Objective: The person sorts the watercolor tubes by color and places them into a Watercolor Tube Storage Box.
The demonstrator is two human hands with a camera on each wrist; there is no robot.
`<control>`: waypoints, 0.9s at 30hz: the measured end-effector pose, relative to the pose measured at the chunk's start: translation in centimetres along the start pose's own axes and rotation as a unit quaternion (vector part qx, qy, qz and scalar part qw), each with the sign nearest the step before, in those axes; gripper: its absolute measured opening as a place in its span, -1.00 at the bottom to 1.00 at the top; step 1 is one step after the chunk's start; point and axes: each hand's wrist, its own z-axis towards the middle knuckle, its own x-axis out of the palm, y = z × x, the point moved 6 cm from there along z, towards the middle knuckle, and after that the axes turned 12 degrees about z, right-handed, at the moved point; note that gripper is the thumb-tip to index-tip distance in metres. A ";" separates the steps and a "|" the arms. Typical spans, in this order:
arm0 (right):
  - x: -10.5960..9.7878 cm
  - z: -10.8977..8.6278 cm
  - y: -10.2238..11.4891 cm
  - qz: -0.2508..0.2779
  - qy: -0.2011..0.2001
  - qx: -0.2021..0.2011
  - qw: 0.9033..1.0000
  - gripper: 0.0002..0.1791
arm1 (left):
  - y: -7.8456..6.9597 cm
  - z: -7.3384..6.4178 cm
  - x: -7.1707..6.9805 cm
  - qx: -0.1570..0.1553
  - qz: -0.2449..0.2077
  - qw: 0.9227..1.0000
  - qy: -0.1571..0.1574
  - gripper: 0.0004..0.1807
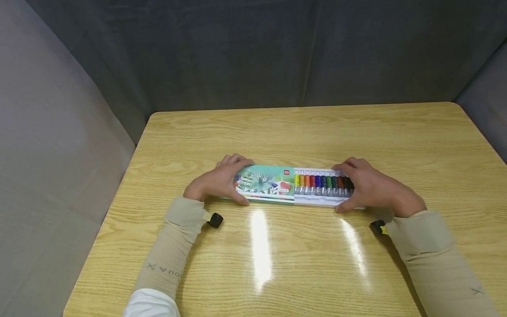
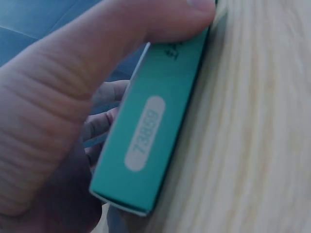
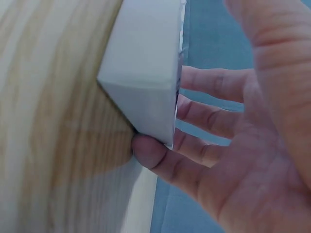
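Note:
A paint set lies flat on the table, its white inner tray (image 1: 314, 200) drawn partly out to the right of a green printed box sleeve (image 1: 269, 178). Several paint tubes (image 1: 318, 185), yellow through red, blue and green to dark, sit side by side in the tray. My left hand (image 1: 222, 179) grips the sleeve's left end, thumb on the near edge and fingers at the far edge. The number on the sleeve's end face (image 2: 146, 131) shows in the left wrist view. Across the tray's right end, my right hand (image 1: 370, 187) grips between thumb and fingers, covering the last tubes.
The wooden table (image 1: 309, 264) extends around the box, with two bright reflections in front. A dark curtain (image 1: 237, 53) hangs behind its far edge, and a grey one (image 1: 59, 154) on the left. Small black wrist cameras (image 1: 215, 220) jut inward from both sleeved forearms.

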 end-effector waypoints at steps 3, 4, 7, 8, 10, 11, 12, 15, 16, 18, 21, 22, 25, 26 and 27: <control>0.2 0.1 0.3 -0.001 -0.001 -0.002 1.000 0.27 | -0.1 0.1 0.1 0.000 -0.003 1.000 -0.004 0.22; 0.3 0.2 0.4 0.000 -0.001 -0.002 1.000 0.27 | -0.2 0.1 0.1 0.001 -0.004 1.000 -0.006 0.21; 0.4 0.3 0.7 -0.001 -0.005 -0.007 1.000 0.26 | -0.4 0.3 0.3 0.003 -0.002 1.000 -0.009 0.21; 0.5 0.3 0.8 -0.002 -0.006 -0.009 1.000 0.25 | -0.5 0.4 0.4 0.005 0.000 1.000 -0.009 0.21; 0.6 0.4 0.9 -0.004 -0.009 -0.014 1.000 0.24 | -0.8 0.4 0.5 0.009 0.002 1.000 -0.009 0.21; 0.7 0.4 1.0 -0.005 -0.010 -0.017 1.000 0.24 | -0.9 0.5 0.5 0.011 0.002 1.000 -0.008 0.21; 0.8 0.4 1.1 -0.005 -0.011 -0.018 1.000 0.24 | -1.1 0.5 0.6 0.012 0.002 1.000 -0.008 0.22; 0.9 0.5 1.3 -0.006 -0.011 -0.020 1.000 0.23 | -1.5 0.6 0.6 0.013 -0.002 1.000 -0.010 0.22; 0.9 0.5 1.4 -0.006 -0.011 -0.021 1.000 0.23 | -1.6 0.6 0.6 0.014 -0.003 1.000 -0.011 0.22; 1.0 0.5 1.6 -0.007 -0.009 -0.021 1.000 0.22 | -1.8 0.7 0.7 0.016 -0.002 1.000 -0.012 0.23; 1.1 0.6 1.8 -0.010 -0.009 -0.021 1.000 0.21 | -2.0 0.8 0.9 0.017 0.000 1.000 -0.011 0.24; 1.1 0.6 1.8 -0.010 -0.009 -0.021 1.000 0.21 | -2.1 0.9 0.9 0.018 0.000 1.000 -0.011 0.24; 1.2 0.6 2.1 -0.007 -0.008 -0.020 1.000 0.22 | -2.3 1.0 1.0 0.022 0.002 1.000 -0.010 0.23; 1.2 0.7 2.2 -0.006 -0.007 -0.019 1.000 0.23 | -2.4 1.0 1.0 0.024 0.004 1.000 -0.010 0.24; 1.2 0.7 2.3 -0.004 -0.005 -0.018 1.000 0.25 | -2.5 1.0 1.0 0.027 0.007 1.000 -0.010 0.24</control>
